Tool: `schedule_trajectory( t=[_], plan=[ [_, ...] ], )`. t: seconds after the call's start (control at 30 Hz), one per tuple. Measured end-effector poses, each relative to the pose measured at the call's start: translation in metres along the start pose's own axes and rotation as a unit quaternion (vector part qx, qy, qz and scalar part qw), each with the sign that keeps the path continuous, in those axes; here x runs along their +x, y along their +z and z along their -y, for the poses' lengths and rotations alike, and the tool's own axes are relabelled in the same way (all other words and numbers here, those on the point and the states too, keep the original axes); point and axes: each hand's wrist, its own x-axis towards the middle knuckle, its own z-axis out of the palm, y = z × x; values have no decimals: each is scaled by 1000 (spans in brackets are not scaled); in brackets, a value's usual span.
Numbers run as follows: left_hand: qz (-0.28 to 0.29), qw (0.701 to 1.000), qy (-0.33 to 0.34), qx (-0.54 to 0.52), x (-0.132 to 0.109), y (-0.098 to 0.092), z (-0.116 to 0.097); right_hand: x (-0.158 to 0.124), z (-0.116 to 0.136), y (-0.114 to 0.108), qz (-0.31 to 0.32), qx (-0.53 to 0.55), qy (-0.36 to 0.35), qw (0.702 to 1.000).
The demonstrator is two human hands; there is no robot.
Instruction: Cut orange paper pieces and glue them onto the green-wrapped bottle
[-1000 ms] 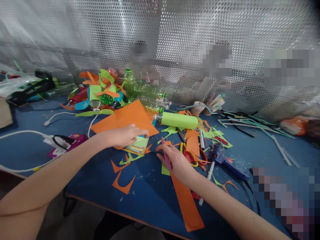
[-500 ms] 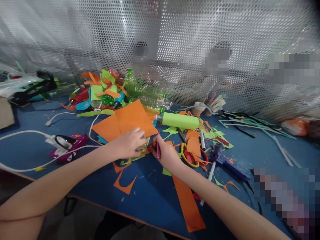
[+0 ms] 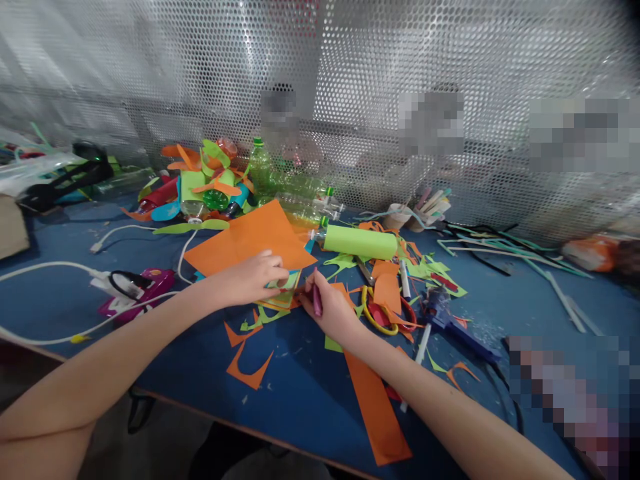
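Observation:
My left hand rests with curled fingers on a small stack of coloured paper sheets, pinching its top sheets at the edge of a large orange sheet. My right hand is closed round a pink marker, its fingertips touching the right edge of the same stack. Both hands meet over the stack on the blue table.
Scissors with yellow and red handles and a blue glue gun lie right of my hands. A green-wrapped roll, plastic bottles, orange paper scraps and a long orange strip litter the table. White cables and a pink device lie left.
My right hand moved left with the pink marker to the paper stack. My left hand shifted from lying on the stack to pinching its top sheets.

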Motion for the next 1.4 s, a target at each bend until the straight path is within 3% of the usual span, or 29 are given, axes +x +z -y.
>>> schedule_trajectory(
  t=[0.5,0.7,0.83,0.97,1.13,1.4],
  plan=[
    [-60,993,-10,103,-2,1,-13,2,0,1,-10,11,20,1000],
    [-75,983,-1,170,-2,10,-10,10,-3,8,-68,185,119,973],
    [-92,980,2,174,-2,8,-7,23,-2,18,-111,232,151,954],
    [-75,981,-5,177,-2,2,-9,35,1,29,-148,266,172,937],
    [-45,985,-31,163,-3,-1,-9,43,-4,38,-166,238,186,939],
    [-64,984,-42,163,-5,10,-1,48,-2,36,-112,123,148,975]
  ],
)
